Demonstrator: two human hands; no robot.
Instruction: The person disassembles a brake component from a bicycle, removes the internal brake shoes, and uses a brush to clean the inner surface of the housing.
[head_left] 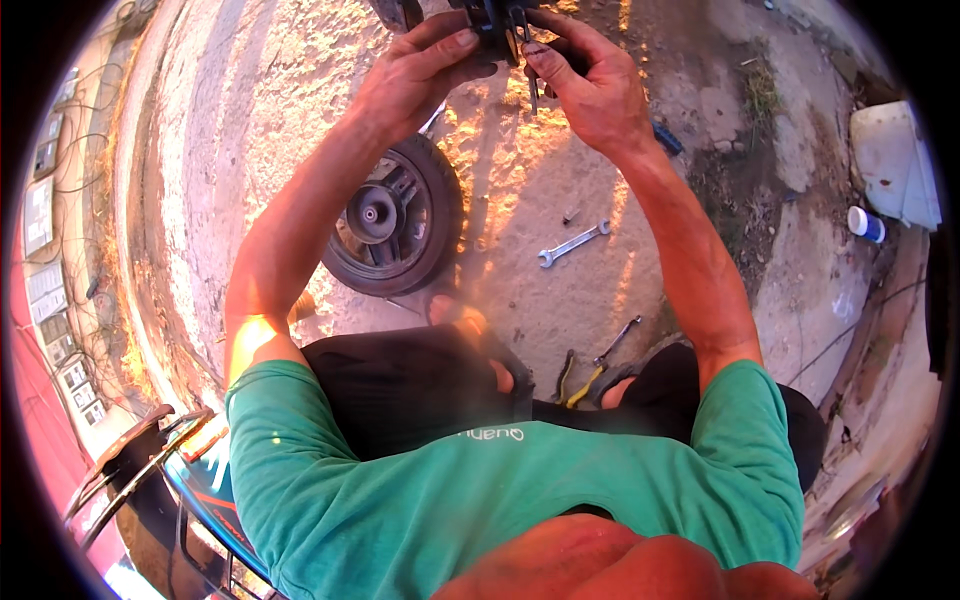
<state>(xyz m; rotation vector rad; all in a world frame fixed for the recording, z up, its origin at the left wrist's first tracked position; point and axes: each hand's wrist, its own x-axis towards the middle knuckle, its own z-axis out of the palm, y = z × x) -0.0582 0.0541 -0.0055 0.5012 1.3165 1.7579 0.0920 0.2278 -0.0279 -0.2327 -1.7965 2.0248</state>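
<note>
At the top edge of the head view, both my hands are raised to a dark metal part (492, 28), which the edge partly cuts off. My left hand (425, 65) is closed around its left side, thumb on top. My right hand (595, 80) pinches its right side, where a thin dark metal piece (532, 88) points down between the hands. What kind of part it is I cannot make out. Beneath my left forearm, a spoked wheel with a black tyre (440, 190) lies flat on the ground. An open-ended wrench (573, 245) rests to its right, beside a small bolt-like piece (570, 215).
Yellow-handled pliers (587, 386) and a slim metal tool (618, 340) lie between my feet. A blue-handled tool (667, 138) is by my right wrist. Far right are a white container (893, 165) and a white-and-blue jar (866, 224). A blue motorcycle-like body (205, 490) stands at lower left.
</note>
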